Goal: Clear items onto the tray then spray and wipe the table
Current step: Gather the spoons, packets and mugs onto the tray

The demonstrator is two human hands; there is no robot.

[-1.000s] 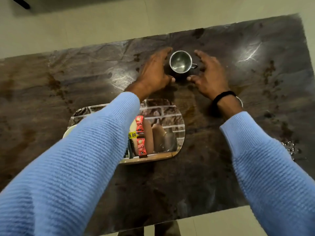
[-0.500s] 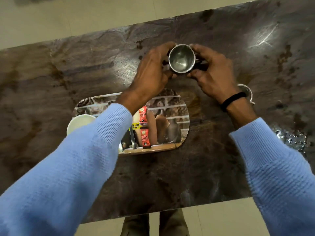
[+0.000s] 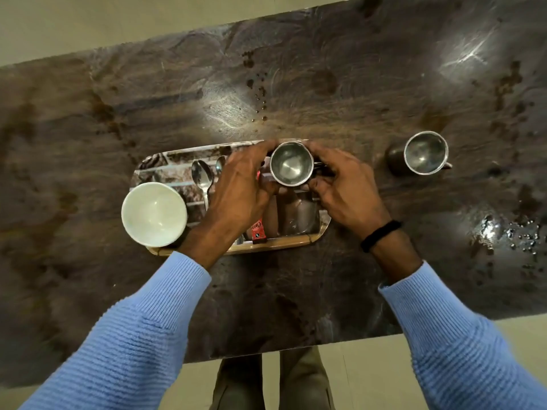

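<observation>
Left hand (image 3: 241, 192) is curled round the left side of a steel cup (image 3: 291, 168), fingers wrapped on its wall, and the right hand (image 3: 344, 187) closes in from the other side, fingertips pinching at the handle. Both hands have the cup between them, mouth up, empty inside, over the far right part of the tray (image 3: 284, 243). Whether its base touches the tray I cannot tell; the hands hide it.

Sweeping from the left: a white bowl (image 3: 154, 214) sits upright at the tray's left end, overlapping the near rim. Just right of it, a metal spoon (image 3: 202, 176) lies on the tray, bowl end away from the person, and a second spoon tip peeks out beside it, mostly hidden by the left hand. Below the left hand a red sachet (image 3: 258, 232) lies near the front rim. The tray's surface is shiny and mirrors the hands.

Further right, well apart from the tray, a second steel cup (image 3: 425, 153) stands on the dark stone table (image 3: 325, 291), handle to the right. At the far right there is a wet patch with water droplets (image 3: 509, 232). Blue knit sleeves (image 3: 139, 329) cover both forearms, and a black band (image 3: 380, 235) circles the right wrist.
</observation>
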